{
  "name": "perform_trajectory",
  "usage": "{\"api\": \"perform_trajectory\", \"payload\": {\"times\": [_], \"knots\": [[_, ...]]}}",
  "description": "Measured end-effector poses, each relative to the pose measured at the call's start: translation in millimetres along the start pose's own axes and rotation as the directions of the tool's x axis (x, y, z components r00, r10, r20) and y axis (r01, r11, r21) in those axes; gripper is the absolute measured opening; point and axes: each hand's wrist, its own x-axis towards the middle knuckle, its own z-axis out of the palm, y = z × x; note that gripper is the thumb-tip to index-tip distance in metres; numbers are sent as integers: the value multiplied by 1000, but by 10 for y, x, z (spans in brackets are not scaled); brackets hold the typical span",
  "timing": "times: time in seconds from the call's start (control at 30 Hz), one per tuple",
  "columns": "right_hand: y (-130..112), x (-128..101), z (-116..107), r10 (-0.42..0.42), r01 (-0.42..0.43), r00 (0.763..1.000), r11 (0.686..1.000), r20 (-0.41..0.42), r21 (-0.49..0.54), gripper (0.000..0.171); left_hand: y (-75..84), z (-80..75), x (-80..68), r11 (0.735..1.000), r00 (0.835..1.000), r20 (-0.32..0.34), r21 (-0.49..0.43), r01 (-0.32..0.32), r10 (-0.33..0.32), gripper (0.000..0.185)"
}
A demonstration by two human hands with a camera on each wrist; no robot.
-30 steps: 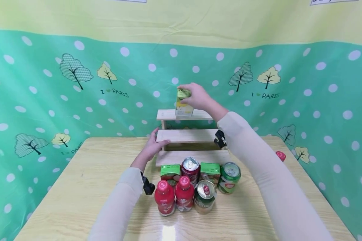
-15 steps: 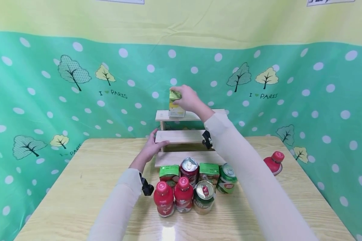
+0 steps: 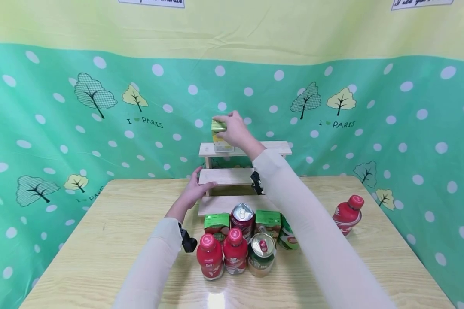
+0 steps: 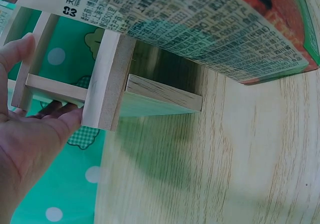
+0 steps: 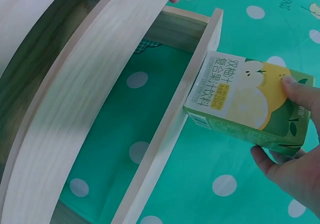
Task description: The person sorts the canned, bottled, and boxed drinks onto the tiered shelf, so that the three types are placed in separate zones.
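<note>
A green and yellow juice carton (image 3: 218, 134) stands upright at the left end of the top step of a three-step wooden shelf (image 3: 272, 148). My right hand (image 3: 233, 128) grips the carton from above and from the right. In the right wrist view the carton (image 5: 245, 99) sits on the edge of the top step (image 5: 170, 129), with my fingers (image 5: 295, 169) round its far side. My left hand (image 3: 195, 189) holds the left end of the middle step, thumb on the front. The left wrist view shows that hand (image 4: 30, 134) around the shelf's side frame (image 4: 107, 79).
In front of the shelf stands a cluster of drinks: two red bottles (image 3: 210, 255), cans (image 3: 261, 253) and green cartons (image 3: 268, 221). A lone red bottle (image 3: 346, 214) stands at the table's right. The wooden table (image 3: 112, 231) is ringed by a green dotted cloth (image 3: 62, 141).
My right hand has slid the carton leftward along the top step to its left end. The left hand has stayed on the shelf. The lone red bottle has come into view.
</note>
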Motion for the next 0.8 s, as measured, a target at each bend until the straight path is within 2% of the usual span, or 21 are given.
{"api": "perform_trajectory", "payload": {"times": [0.13, 0.33, 0.53, 0.67, 0.8], "knots": [[23, 10, 28, 30, -29, 999, 999, -27, 44, 56, 5, 5, 0, 1000, 1000, -2, -4, 2, -2, 94], [98, 30, 105, 74, -56, 993, 981, -94, 184, 57, 17, 3, -8, 1000, 1000, -1, 0, -7, 7, 94], [187, 61, 189, 111, -80, 986, 968, -121, 239, 58, 132, 4, -88, 1000, 1000, 29, -19, 4, -4, 93], [220, 80, 226, 126, -85, 982, 960, -141, 267, 58, 180, 12, -123, 1000, 1000, 25, -7, 11, -10, 92], [226, 100, 253, 133, -84, 978, 957, -161, 278, 58, 48, -4, -19, 1000, 1000, -3, 5, -7, 7, 93]]}}
